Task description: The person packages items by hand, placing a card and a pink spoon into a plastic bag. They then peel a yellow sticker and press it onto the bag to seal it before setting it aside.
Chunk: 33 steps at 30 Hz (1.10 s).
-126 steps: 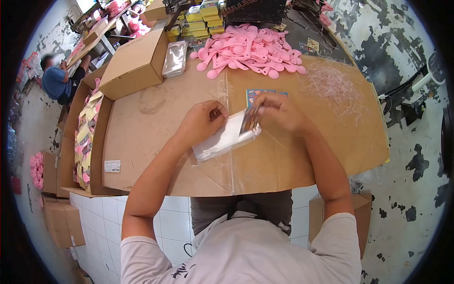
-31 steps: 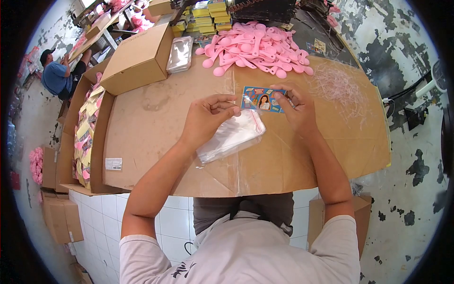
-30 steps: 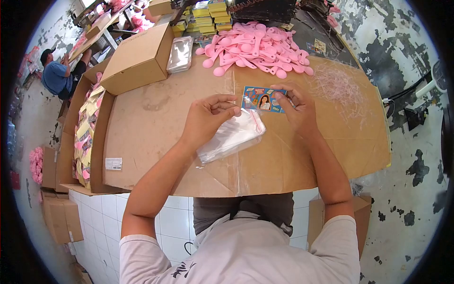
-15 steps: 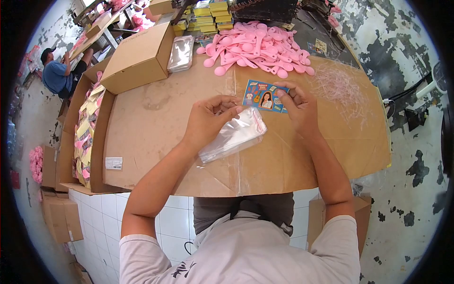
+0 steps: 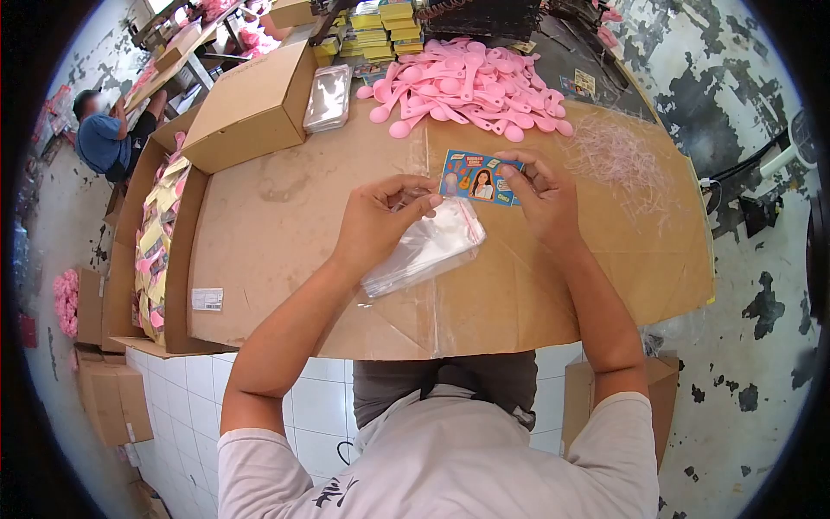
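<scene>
In my right hand [image 5: 546, 201] a blue printed card [image 5: 462, 177], with a picture of a person and a guitar, is pinched between thumb and fingers. My left hand [image 5: 380, 216] is closed at the card's lower left corner, and clear film shows between its thumb and fingers. It looks like a plastic bag, though its outline is hard to make out. Under and beside the left hand lies a stack of clear plastic bags [image 5: 432, 246] with a pinkish strip along one end.
Pink plastic spoons [image 5: 471, 82] are heaped at the back, near stacks of yellow cards [image 5: 380, 30]. More clear bags [image 5: 328, 97] lie beside a closed carton [image 5: 251, 104]. An open box [image 5: 199, 233] of packed pieces stands left. Shredded strips [image 5: 622, 160] lie right. Another person [image 5: 104, 138] sits far left.
The card has shifted slightly left and down, toward the left hand's fingertips, and the right hand has moved slightly with it. The left hand has barely moved.
</scene>
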Available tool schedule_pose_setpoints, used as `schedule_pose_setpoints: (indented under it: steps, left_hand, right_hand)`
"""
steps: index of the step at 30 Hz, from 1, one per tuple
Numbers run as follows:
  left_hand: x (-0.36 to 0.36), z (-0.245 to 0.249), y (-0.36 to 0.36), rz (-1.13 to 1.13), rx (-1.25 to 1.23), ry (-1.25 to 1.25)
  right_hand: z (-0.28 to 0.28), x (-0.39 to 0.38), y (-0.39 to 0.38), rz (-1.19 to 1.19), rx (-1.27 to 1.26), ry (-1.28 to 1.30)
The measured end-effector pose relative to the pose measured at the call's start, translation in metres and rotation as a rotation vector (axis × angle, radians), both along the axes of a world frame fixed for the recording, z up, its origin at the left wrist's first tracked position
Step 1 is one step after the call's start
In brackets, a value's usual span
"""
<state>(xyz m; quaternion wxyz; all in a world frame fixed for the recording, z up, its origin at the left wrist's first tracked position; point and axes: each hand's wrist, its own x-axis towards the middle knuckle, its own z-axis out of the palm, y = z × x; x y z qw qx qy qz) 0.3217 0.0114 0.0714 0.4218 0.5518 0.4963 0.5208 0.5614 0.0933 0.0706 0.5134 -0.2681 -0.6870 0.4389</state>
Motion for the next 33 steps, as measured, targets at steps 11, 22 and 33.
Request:
schedule_pose_setpoints:
  steps: [11,22,33]
  left_hand:
    - [0.001,0.001,-0.001,-0.005,0.020,0.006]
    - [0.010,0.007,-0.010,-0.065,0.067,0.202]
    - [0.012,0.003,-0.007,-0.052,0.009,-0.021]
  right_hand:
    - [0.012,0.009,0.001,0.026,0.288,-0.381]
    - [-0.003,-0.022,-0.019,0.151,-0.148,-0.076]
    - [-0.007,-0.018,-0.022,0.216,0.001,-0.318]
